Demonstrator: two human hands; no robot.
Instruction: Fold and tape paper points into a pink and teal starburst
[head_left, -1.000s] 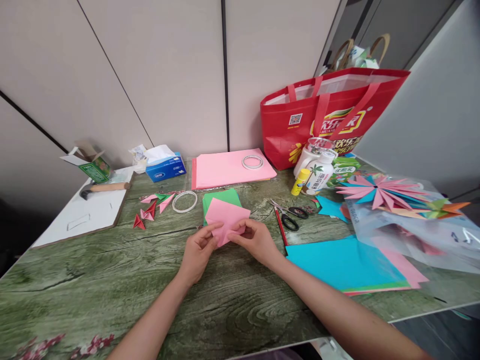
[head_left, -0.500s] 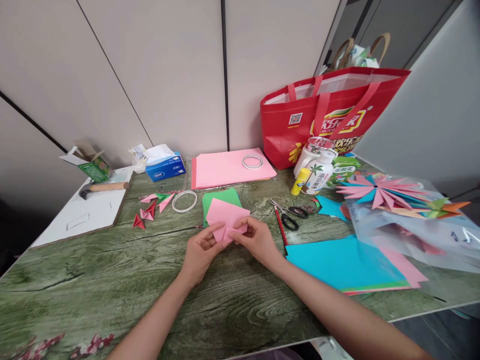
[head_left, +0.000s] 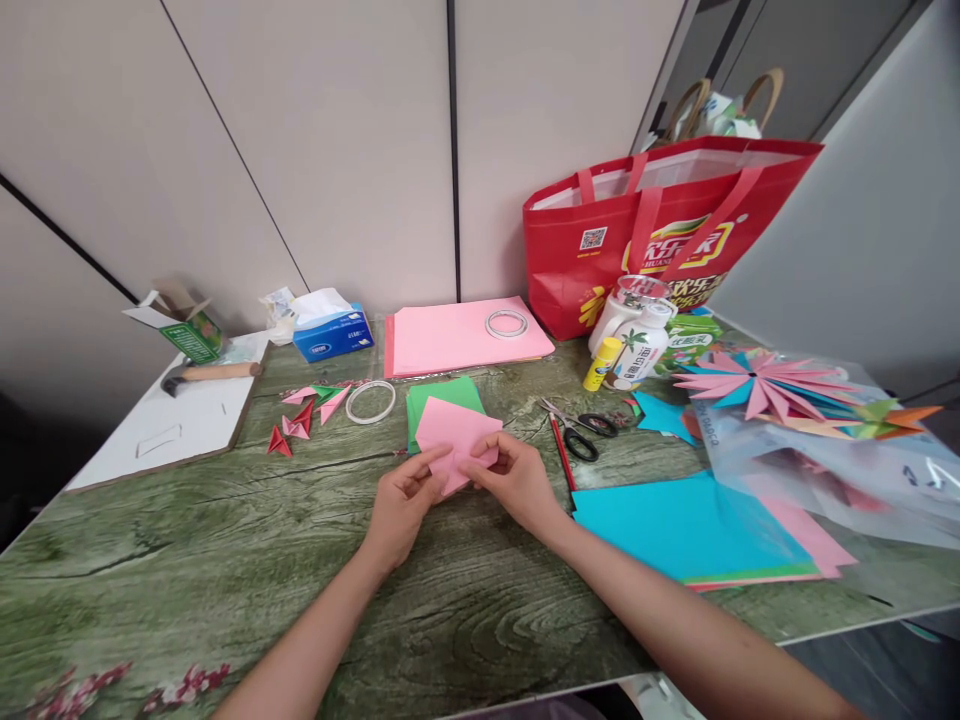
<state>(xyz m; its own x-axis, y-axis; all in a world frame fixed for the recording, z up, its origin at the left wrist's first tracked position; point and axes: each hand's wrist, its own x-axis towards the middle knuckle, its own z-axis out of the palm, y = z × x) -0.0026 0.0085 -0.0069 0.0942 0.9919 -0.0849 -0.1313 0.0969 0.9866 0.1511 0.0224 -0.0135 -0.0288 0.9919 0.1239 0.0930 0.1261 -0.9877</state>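
Observation:
A partly folded sheet of pink paper (head_left: 452,428) is held between both hands above the table, its top edge overlapping a stack of green paper (head_left: 420,400). My left hand (head_left: 403,500) pinches its lower left side between thumb and fingers. At its lower right side, my right hand (head_left: 517,478) grips it the same way, thumb in front. The fingertips behind the paper are hidden. Left of the green stack lies a roll of white tape (head_left: 370,402), with several small folded paper pieces (head_left: 296,425) beyond it.
Scissors (head_left: 579,440) and a red pencil (head_left: 562,455) lie right of my hands, near blue sheets (head_left: 682,525). Behind stand a glue stick (head_left: 602,364), a white bottle (head_left: 637,350) and a red bag (head_left: 570,260). A hammer (head_left: 210,373) rests on a white board (head_left: 202,425).
The small folds at the lower edge of the pink paper, visible before, now look flatter and are partly covered by my fingers. Both hands keep nearly the same place.

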